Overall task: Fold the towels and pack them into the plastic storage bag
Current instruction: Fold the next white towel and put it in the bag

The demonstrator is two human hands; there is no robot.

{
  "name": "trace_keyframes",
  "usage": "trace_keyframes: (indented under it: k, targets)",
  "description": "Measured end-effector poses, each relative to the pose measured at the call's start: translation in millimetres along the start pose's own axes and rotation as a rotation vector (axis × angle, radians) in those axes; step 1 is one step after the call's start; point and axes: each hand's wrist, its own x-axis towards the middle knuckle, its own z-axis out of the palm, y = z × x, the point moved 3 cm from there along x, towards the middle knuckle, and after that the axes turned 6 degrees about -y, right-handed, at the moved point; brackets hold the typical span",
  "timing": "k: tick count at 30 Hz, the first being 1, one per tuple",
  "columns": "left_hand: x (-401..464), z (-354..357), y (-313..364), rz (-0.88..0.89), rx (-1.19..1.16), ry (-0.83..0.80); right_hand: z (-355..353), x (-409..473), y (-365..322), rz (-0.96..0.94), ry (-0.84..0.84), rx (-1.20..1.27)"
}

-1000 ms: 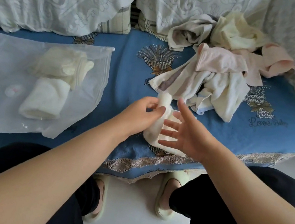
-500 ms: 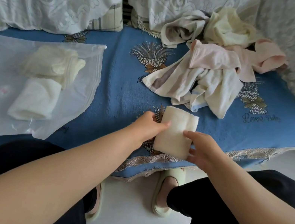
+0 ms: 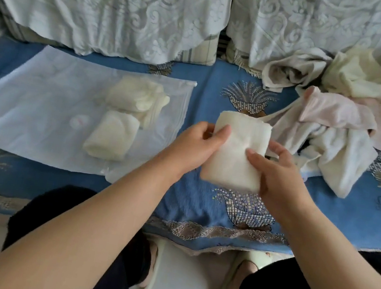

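Note:
A folded white towel (image 3: 238, 150) is lifted off the blue sofa cover. My left hand (image 3: 198, 145) grips its left edge, thumb on top. My right hand (image 3: 278, 175) grips its right side, thumb across the front. To the left lies the translucent plastic storage bag (image 3: 24, 115), flat, its opening towards the hands. Inside it are two folded cream towels (image 3: 122, 122). A pile of unfolded towels (image 3: 333, 134), white, pink and cream, lies at the right.
The blue patterned sofa cover (image 3: 199, 202) spreads under everything, with its front edge near my knees. Lace-covered cushions (image 3: 107, 2) stand along the back. My slippered feet (image 3: 236, 282) rest on the pale floor below.
The white towel went from being folded on the sofa to being held up by both hands, shifted up and slightly left towards the bag. The view has swung left.

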Motion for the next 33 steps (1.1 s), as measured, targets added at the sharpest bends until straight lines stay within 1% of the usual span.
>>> trace_keyframes:
  k: [1, 2, 3, 4, 5, 7, 8, 9, 11, 13, 15, 17, 19, 21, 23, 26, 28, 29, 31, 33]
  targets:
    - [-4, -16, -2, 0.073, 0.192, 0.141, 9, 3, -1, -0.019, 0.052, -0.022]
    - [-9, -32, -6, 0.128, 0.435, 0.279, 17, 7, 0, -0.042, 0.094, -0.073]
    - [-14, -43, -11, 0.145, 0.707, 0.366, 25, 12, 1, -0.061, 0.112, -0.133]
    - [-17, -51, -20, 0.115, 0.953, 0.372, 33, 19, 2, -0.075, 0.109, -0.193]
    - [-19, -54, -31, 0.046, 1.126, 0.311, 41, 25, 4, -0.081, 0.097, -0.253]
    - [-22, -57, -54, -0.104, 1.263, 0.174, 55, 38, 8, -0.072, 0.077, -0.358]
    - [-23, -58, -62, -0.149, 1.299, 0.144, 61, 44, 10, -0.060, 0.076, -0.398]
    - [-23, -61, -68, -0.168, 1.337, 0.147, 68, 49, 12, -0.050, 0.080, -0.425]
    - [-25, -68, -73, -0.200, 1.363, 0.178, 79, 57, 15, -0.045, 0.078, -0.486]
    - [-29, -75, -74, -0.210, 1.321, 0.180, 88, 65, 16, -0.081, 0.066, -0.625]
    - [-34, -81, -70, -0.159, 1.258, 0.220, 96, 71, 17, -0.119, 0.040, -0.729]
    - [-39, -87, -61, -0.086, 1.194, 0.302, 108, 75, 18, -0.107, -0.019, -0.744]
    - [-45, -90, -55, -0.026, 1.151, 0.359, 124, 76, 18, -0.064, -0.132, -0.704]
    - [-50, -88, -52, -0.002, 1.129, 0.354, 142, 78, 16, -0.054, -0.254, -0.634]
    - [-51, -87, -51, -0.006, 1.097, 0.328, 161, 83, 17, -0.059, -0.340, -0.585]
    - [-50, -87, -49, -0.002, 1.058, 0.322, 183, 91, 30, -0.052, -0.362, -0.483]
    - [-50, -86, -51, 0.041, 1.050, 0.351, 193, 91, 42, 0.020, -0.335, -0.316]
    - [-50, -85, -52, 0.064, 1.052, 0.367, 198, 89, 46, 0.053, -0.345, -0.271]
    - [-52, -84, -58, 0.065, 1.040, 0.381, 202, 84, 54, 0.122, -0.410, -0.268]
    - [-53, -84, -61, 0.071, 1.047, 0.401, 204, 79, 60, 0.168, -0.531, -0.319]
